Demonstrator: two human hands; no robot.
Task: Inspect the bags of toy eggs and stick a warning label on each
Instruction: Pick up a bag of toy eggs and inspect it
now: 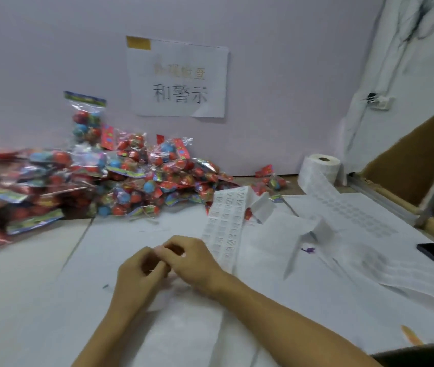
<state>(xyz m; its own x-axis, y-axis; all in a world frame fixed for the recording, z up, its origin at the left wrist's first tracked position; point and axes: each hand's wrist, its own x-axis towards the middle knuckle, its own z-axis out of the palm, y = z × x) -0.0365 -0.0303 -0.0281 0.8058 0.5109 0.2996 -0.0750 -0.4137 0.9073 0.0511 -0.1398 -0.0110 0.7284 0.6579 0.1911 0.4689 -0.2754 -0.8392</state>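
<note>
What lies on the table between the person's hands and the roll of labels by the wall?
In the head view, a loose label strip and curled backing paper lie between the hands and the roll.

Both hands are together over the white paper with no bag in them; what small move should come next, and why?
Probably the left hand reaches for a bag from the pile of toy-egg bags. The right hand and left seem to pinch something small, perhaps a label; blur hides it.
</note>
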